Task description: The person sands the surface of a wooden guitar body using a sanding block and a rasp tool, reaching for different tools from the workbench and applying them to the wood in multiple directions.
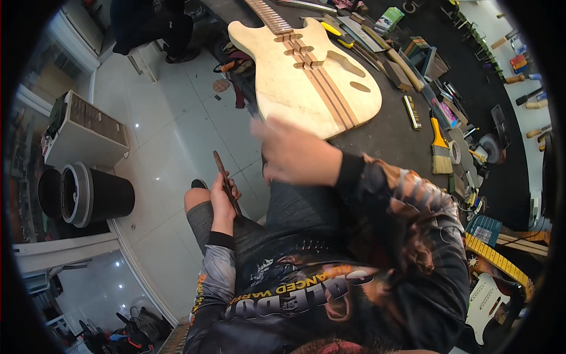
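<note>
My left hand [221,199] is closed around a slim dark-brown strip [219,163], which looks like wood or a rusty tool and stands tilted above my lap. My right hand [299,154] hovers by the near lower edge of an unpainted electric guitar body [283,88]. Motion smears its fingers, so whether they touch the wood or hold anything is unclear. Pale wood makes up the body, with darker stripes down the middle, cut-out cavities and a fretted neck [268,15] pointing away. It lies on a dark workbench [377,144].
A yellow-handled paintbrush [439,147], a small gold-coloured block [411,112], a tape roll [454,152] and several files crowd the bench's right. Another guitar with a white pickguard [486,304] is at lower right. A black bin [106,192] stands left; a seated person [156,29] is beyond.
</note>
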